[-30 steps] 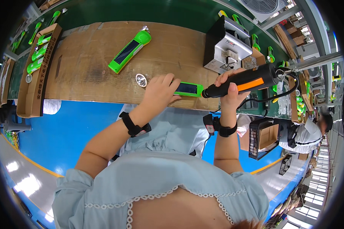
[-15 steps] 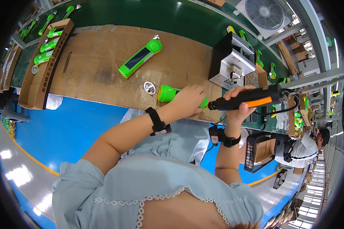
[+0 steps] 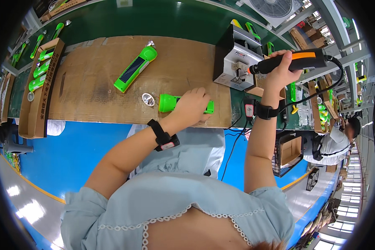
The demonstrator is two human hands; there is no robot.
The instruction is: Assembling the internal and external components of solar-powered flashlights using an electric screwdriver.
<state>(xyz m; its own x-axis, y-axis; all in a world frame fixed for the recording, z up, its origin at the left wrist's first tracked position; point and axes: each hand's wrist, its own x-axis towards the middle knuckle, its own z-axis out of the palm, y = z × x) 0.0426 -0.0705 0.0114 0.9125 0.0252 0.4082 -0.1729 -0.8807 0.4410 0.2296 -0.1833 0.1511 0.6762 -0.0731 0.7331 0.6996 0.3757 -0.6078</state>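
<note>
Cardboard tray: sits at the far left of the bench, standing long-ways, with several green flashlight bodies lined up inside it.
Cardboard sheet: covers the middle of the bench as a brown work surface, on top of the green bench top.
Spare flashlight: a green one with a dark panel on its side, lying tilted on the cardboard sheet, well apart from both hands.
Reflector: a small shiny silver cone lying on the cardboard sheet, just beside the head end of the held flashlight.
Held flashlight: green, lying flat near the front edge of the cardboard sheet; its wide head points left and its tail end pokes out to the right of the hand.
Left hand: lies palm-down over the held flashlight, fingers curled around its body and pressing it to the sheet; a black wristband sits on the forearm.
Grey box: a small machine standing upright at the right edge of the cardboard sheet, between the two hands.
Right hand: raised above the bench, closed in a full grip around the electric screwdriver; a black band is on this wrist too.
Electric screwdriver: black with an orange strip, held roughly level, its tip pointing left toward the grey box; a black cable runs from its rear end.
Other person: in a white top, at the far right edge, apart from this bench.
</note>
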